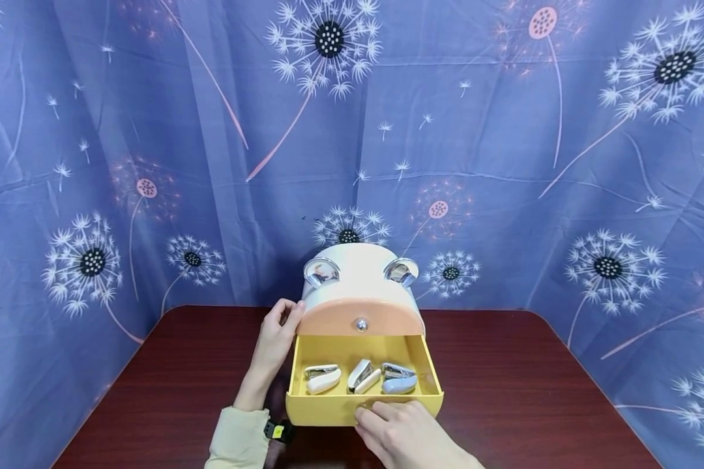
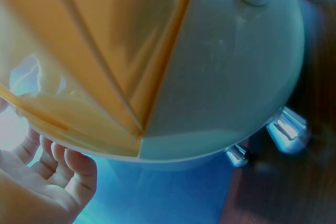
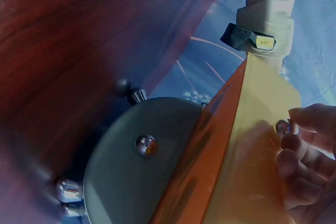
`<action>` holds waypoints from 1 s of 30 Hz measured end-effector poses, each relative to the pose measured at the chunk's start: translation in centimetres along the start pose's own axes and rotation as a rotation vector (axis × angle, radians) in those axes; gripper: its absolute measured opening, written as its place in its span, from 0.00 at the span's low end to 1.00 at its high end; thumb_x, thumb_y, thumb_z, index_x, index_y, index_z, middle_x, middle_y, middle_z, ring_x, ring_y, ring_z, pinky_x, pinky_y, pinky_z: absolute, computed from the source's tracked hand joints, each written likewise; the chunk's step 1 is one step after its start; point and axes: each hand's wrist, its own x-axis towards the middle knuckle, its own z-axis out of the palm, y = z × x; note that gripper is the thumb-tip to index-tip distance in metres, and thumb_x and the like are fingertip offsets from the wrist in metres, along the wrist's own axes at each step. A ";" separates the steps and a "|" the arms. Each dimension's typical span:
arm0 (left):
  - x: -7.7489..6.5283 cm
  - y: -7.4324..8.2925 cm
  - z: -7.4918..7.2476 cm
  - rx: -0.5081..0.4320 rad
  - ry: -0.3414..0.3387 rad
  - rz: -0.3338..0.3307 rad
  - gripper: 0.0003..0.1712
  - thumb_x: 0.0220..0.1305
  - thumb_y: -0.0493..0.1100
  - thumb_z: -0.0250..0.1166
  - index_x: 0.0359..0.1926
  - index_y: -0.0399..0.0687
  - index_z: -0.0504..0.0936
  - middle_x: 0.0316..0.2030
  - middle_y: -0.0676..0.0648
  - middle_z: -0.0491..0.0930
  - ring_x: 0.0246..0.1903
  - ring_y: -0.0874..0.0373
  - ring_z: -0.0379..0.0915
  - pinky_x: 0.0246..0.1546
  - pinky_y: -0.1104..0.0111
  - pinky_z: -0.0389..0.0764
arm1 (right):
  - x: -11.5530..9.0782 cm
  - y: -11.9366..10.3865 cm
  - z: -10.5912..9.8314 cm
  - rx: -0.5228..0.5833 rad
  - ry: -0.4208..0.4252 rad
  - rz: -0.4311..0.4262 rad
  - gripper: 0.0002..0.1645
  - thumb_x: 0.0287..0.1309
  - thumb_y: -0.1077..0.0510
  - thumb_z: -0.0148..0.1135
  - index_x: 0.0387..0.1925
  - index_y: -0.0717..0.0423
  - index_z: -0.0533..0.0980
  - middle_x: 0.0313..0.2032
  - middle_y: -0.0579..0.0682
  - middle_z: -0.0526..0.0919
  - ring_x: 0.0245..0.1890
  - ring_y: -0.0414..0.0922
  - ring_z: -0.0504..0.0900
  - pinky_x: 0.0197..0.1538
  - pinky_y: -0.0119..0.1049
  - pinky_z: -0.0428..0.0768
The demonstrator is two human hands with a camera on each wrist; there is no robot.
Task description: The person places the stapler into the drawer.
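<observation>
A small white cabinet [image 1: 352, 273] with a peach upper front [image 1: 328, 319] stands on the table, its yellow drawer [image 1: 321, 412] pulled out. Inside the drawer lie a white mini stapler [image 1: 324, 380] at the left, another white mini stapler [image 1: 371, 380] in the middle and a light blue mini stapler [image 1: 399, 384] at the right. My right hand [image 1: 399, 430] is at the drawer front, its thumb and fingers pinching a round metal knob [image 3: 283, 127]. My left hand [image 1: 274, 342] rests on the cabinet's left side, fingertips against the wall.
Two shiny silver knob-like pieces, a left one [image 1: 321, 270] and a right one [image 1: 401, 271], stick out from the cabinet top. A dark red wooden table [image 1: 516, 384] spreads to both sides. Behind it hangs a blue dandelion-print cloth [image 1: 475, 130].
</observation>
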 end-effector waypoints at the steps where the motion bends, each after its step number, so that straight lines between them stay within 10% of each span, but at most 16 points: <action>1: 0.0 0.0 0.0 0.002 0.000 -0.001 0.14 0.69 0.48 0.62 0.33 0.41 0.75 0.23 0.48 0.68 0.25 0.58 0.66 0.28 0.71 0.66 | -0.1 0.0 0.1 0.009 0.001 0.009 0.04 0.65 0.54 0.59 0.32 0.46 0.76 0.23 0.36 0.71 0.21 0.32 0.73 0.23 0.23 0.69; 30: 0.1 -0.2 0.0 -0.006 0.005 -0.009 0.14 0.68 0.48 0.63 0.33 0.42 0.76 0.25 0.49 0.69 0.29 0.58 0.66 0.31 0.72 0.67 | 0.2 2.9 2.2 0.055 0.050 0.152 0.18 0.46 0.62 0.73 0.39 0.48 0.77 0.23 0.34 0.73 0.22 0.33 0.75 0.27 0.28 0.73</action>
